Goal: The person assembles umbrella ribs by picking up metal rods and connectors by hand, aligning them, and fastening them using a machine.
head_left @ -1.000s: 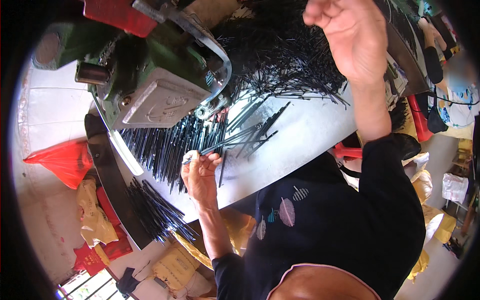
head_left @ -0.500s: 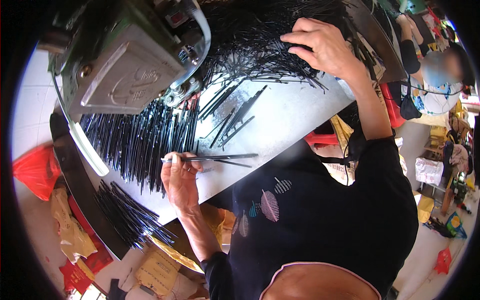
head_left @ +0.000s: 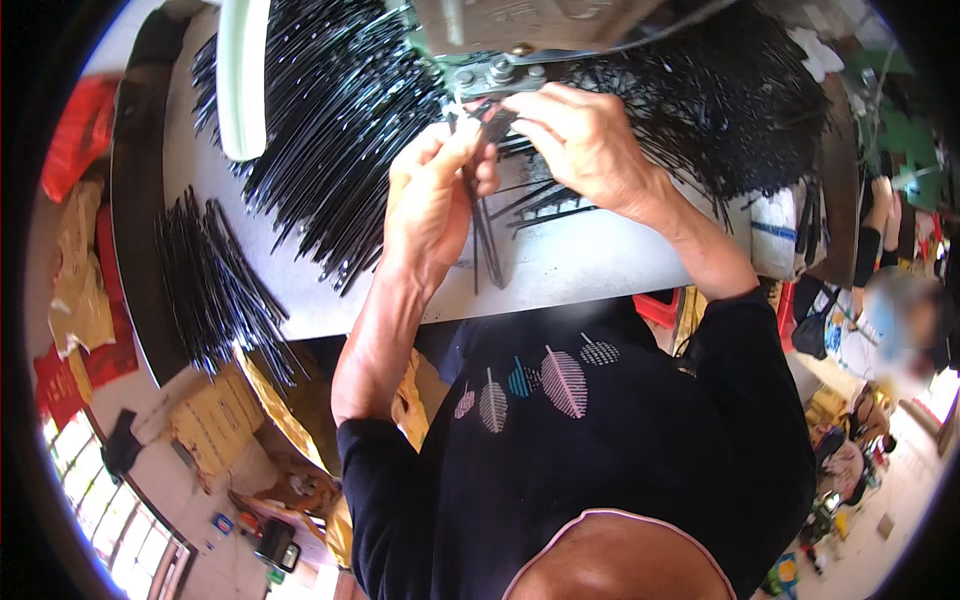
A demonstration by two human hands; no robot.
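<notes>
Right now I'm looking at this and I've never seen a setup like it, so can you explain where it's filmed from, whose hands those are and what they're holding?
There's no robot here. A wide fisheye camera on the person's head looks down, so straight edges bend, and the bare hands are the wearer's own. The left hand grips a few thin black strips. The right hand is close beside it; what it pinches is too blurred to tell. Above them is part of a metal machine. On the pale table lie a broad row of black strips, a tangled dark pile to the right, and a smaller bundle at the left edge.
</notes>
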